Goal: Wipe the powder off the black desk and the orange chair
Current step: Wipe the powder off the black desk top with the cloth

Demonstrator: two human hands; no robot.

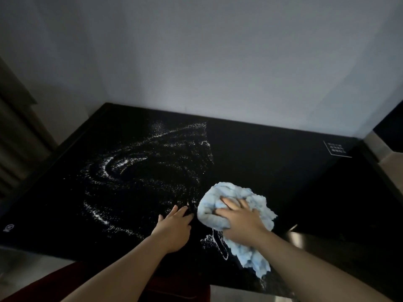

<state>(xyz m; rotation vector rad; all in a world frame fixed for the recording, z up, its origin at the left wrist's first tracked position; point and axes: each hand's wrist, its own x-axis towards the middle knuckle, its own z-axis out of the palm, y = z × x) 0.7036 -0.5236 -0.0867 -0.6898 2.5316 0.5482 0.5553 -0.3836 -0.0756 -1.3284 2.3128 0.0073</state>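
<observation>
Tabletop (272, 162): right half looks clean. Chair (65, 284) sits at 7 o'clock, below the near edge. Powder (122, 162) swirls from 9 to 12 o'clock, plus a streak at 6 by the cloth tail. Cloth (229, 190) is bunched at 4 o'clock. Right hand (239, 219) is on top, fingers spread flat, pressing. Left hand (174, 227) lies flat beside it, fingers straight, in powder.

Risks:
- A sweep toward 6 likely dumps powder onto the chair.
- The left palm smears it.
- The loose tail drags trails.
</observation>
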